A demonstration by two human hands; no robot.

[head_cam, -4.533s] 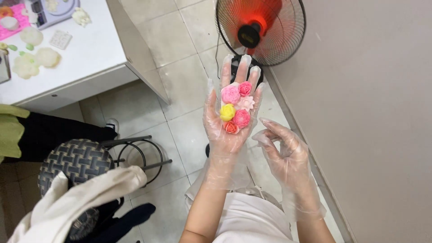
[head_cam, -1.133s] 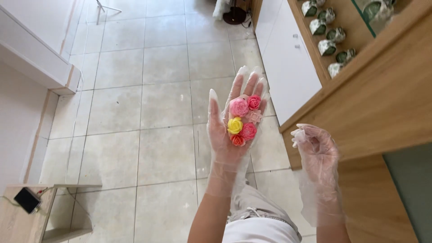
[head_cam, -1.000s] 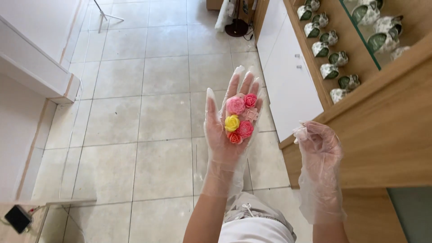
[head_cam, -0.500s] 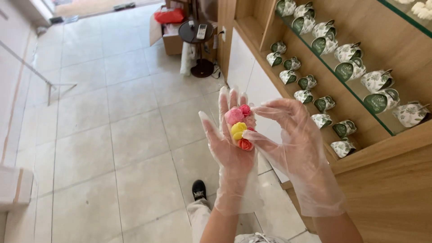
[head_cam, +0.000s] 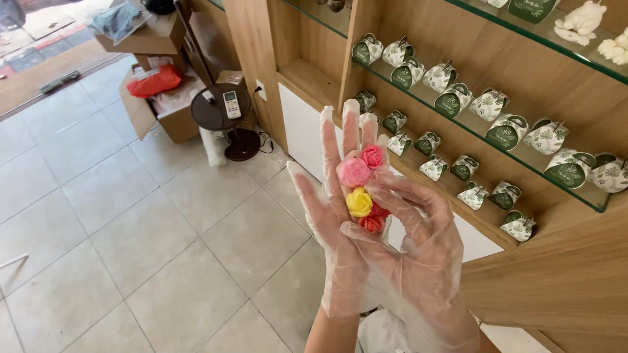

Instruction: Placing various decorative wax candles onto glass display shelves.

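Note:
My left hand [head_cam: 337, 216], in a clear plastic glove, is held up flat with its palm toward me. Several small rose-shaped pieces lie on its fingers and palm: a pink one [head_cam: 354, 173], a deeper pink one [head_cam: 373, 156], a yellow one [head_cam: 359, 202] and an orange one [head_cam: 371, 224]. My right hand [head_cam: 412, 255], also gloved, reaches in from the right, its fingertips touching the lower roses beside the yellow and orange ones.
Wooden shelving [head_cam: 523, 274] with glass shelves stands on the right, lined with green-and-white patterned gift boxes [head_cam: 451, 100]. A small round side table with a remote [head_cam: 219, 111] and open cardboard boxes [head_cam: 160, 98] stand on the tiled floor [head_cam: 131, 248] at the back.
The view has swung from the bare floor toward the shelving. My right hand has moved in from the side and now touches the roses on my left palm.

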